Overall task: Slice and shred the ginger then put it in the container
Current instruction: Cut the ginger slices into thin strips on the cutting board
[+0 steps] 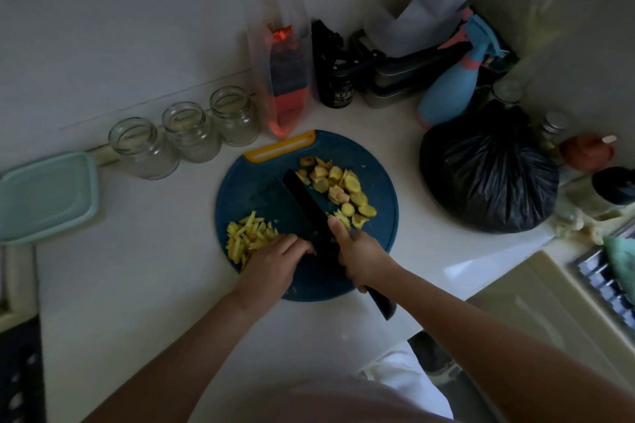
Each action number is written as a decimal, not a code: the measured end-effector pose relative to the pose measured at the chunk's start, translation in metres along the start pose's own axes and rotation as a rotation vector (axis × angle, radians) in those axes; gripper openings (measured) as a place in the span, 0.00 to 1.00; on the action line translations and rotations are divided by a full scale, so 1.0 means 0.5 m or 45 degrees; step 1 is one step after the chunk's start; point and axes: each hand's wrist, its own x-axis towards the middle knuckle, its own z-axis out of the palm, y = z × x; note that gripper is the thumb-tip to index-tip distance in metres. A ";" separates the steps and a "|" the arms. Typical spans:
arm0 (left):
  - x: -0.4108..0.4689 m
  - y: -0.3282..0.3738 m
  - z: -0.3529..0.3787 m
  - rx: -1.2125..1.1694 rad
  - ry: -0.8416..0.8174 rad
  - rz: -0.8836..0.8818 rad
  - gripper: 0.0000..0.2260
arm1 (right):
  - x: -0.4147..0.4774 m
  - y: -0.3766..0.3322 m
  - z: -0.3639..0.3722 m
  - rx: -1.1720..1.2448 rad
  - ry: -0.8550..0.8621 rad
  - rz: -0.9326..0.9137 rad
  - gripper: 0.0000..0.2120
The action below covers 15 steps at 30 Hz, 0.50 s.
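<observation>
At nine o'clock on the desk (137,285) sits a teal lidded container (46,197), contents hidden, then three empty glass jars (142,148). On our round board (247,189), ginger shreds (249,235) lie at eight o'clock under our left hand (275,261), fingers curled, hold unclear. Our right hand (360,257) wraps its fingers round the knife (309,213); ginger slices (338,187) lie at two o'clock.

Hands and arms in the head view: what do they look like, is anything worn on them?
Both the left hand and the right hand are bare, with no gloves. The forearms are bare too: no sleeves, watch or bracelet show. Rings are too small to tell in this dim picture. A pale garment covers the body at the bottom edge.
</observation>
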 end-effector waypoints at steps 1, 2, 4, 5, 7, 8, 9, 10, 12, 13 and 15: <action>-0.001 -0.002 -0.005 -0.011 -0.019 0.017 0.07 | -0.002 -0.001 0.001 0.052 -0.022 0.022 0.32; -0.001 -0.003 -0.010 -0.020 -0.031 0.026 0.07 | -0.005 -0.002 0.000 0.117 -0.053 0.039 0.30; 0.004 -0.003 -0.017 -0.030 -0.036 0.003 0.07 | -0.015 -0.005 -0.008 0.255 -0.121 0.065 0.28; 0.011 -0.004 -0.019 -0.036 -0.027 -0.025 0.08 | -0.022 -0.007 -0.016 0.312 -0.139 0.068 0.28; 0.030 -0.006 -0.019 -0.044 -0.001 -0.085 0.08 | -0.032 -0.005 -0.037 0.386 -0.129 0.050 0.29; 0.040 -0.007 -0.019 -0.039 0.003 -0.112 0.06 | -0.037 -0.001 -0.047 0.399 -0.107 0.040 0.30; 0.050 -0.008 -0.018 -0.037 -0.003 -0.143 0.05 | -0.040 0.003 -0.056 0.390 -0.082 0.029 0.30; 0.058 -0.006 -0.019 -0.041 -0.019 -0.177 0.05 | -0.044 0.009 -0.063 0.362 -0.058 0.019 0.30; 0.066 -0.002 -0.022 -0.037 -0.053 -0.212 0.07 | -0.049 0.022 -0.066 0.289 -0.029 0.013 0.31; 0.069 0.002 -0.026 -0.028 -0.055 -0.216 0.08 | -0.051 0.029 -0.065 0.266 -0.020 0.013 0.31; 0.076 0.009 -0.032 0.000 -0.042 -0.212 0.07 | -0.055 0.041 -0.059 0.252 -0.013 0.015 0.31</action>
